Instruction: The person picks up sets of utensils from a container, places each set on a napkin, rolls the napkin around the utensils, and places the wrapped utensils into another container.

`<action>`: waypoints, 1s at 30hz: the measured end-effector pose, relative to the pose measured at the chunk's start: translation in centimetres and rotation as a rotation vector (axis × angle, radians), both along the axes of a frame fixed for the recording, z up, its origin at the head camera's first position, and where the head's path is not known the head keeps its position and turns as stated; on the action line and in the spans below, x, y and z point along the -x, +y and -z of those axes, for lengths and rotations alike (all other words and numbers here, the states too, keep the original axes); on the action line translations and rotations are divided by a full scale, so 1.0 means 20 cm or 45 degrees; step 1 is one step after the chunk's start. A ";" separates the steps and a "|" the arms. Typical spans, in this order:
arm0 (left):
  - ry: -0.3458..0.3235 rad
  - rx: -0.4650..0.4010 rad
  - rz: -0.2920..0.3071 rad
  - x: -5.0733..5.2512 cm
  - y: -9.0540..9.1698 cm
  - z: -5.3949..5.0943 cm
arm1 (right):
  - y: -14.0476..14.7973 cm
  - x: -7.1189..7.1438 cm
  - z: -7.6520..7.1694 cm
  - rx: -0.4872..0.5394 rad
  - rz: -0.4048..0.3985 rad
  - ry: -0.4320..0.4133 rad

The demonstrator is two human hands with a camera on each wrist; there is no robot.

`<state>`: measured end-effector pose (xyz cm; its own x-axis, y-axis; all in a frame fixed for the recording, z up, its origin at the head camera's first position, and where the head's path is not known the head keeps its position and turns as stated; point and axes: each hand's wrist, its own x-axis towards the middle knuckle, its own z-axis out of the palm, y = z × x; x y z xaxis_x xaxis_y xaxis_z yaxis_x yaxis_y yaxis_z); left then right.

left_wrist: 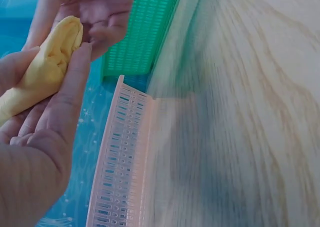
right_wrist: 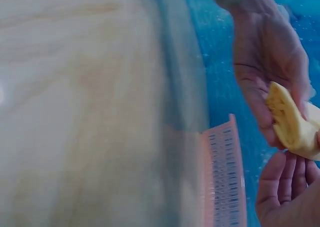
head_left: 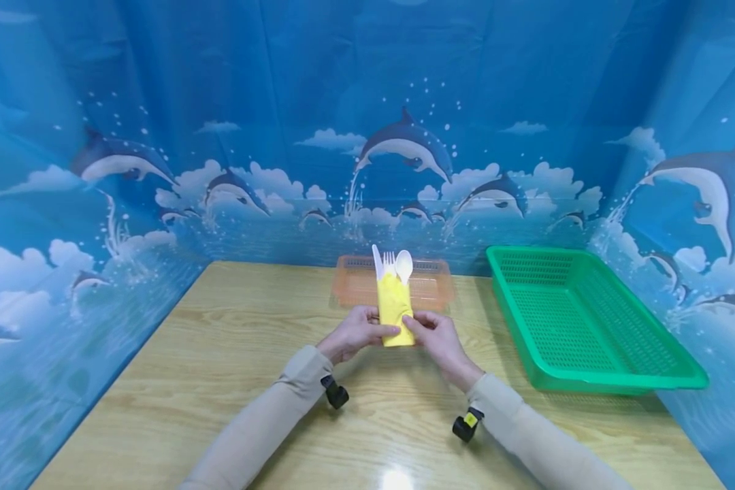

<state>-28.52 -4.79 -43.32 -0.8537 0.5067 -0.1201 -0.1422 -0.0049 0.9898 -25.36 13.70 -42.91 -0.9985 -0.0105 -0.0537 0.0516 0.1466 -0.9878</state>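
Note:
A folded yellow napkin [head_left: 395, 299] is held up above the table, wrapped round the lower part of a white plastic knife [head_left: 377, 261], fork [head_left: 389, 261] and spoon [head_left: 404, 266], whose upper ends stick out of its top. My left hand [head_left: 359, 332] grips the napkin from the left, thumb across its front. From the right, my right hand [head_left: 437, 338] pinches its lower edge with the thumb in front. In the left wrist view the napkin [left_wrist: 47, 74] shows its folded bottom end between both hands. The cutlery is hidden in both wrist views.
Behind the hands, an orange-pink slotted basket [head_left: 431, 282] stands at the table's back edge. A larger green basket [head_left: 520, 327] sits at the right. The wooden table [head_left: 220, 354] is bordered by a blue dolphin-print curtain [head_left: 251, 102] at the back and sides.

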 end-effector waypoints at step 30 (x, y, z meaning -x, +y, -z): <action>-0.037 -0.028 -0.026 -0.03 0.05 0.00 | -0.11 0.09 -0.10 0.780 0.276 -0.274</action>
<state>-28.01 -3.71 -43.40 -0.8602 0.4920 -0.1344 -0.1709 -0.0298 0.9848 -27.22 11.53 -40.98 -0.9494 0.0964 -0.2991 0.2210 -0.4717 -0.8536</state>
